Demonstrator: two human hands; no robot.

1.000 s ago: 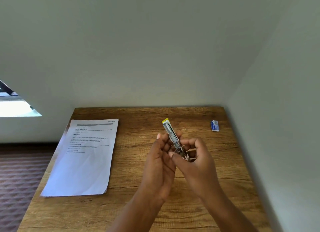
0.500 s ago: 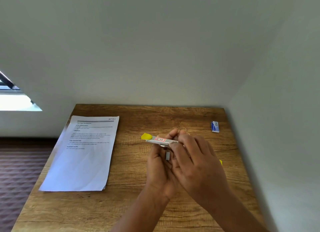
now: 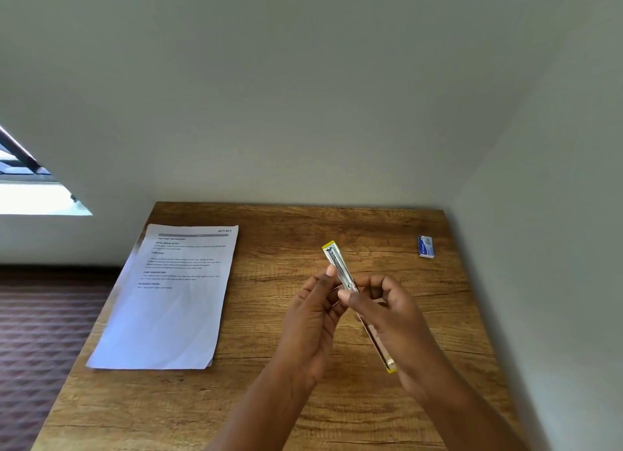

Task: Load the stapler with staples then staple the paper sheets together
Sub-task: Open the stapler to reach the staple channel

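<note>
Above the table (image 3: 269, 400), left hand (image 3: 312, 319) and right hand (image 3: 392, 319) pinch the opened stapler (image 3: 337, 265).

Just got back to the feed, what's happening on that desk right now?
A person holds a yellow-tipped stapler above the wooden desk with both hands, left hand and right hand. It is swung open, with the metal staple channel pointing away and the other half running down under the right hand. The paper sheets lie flat at the left, not yet stapled, and the small staple box sits at the far right corner.
</note>
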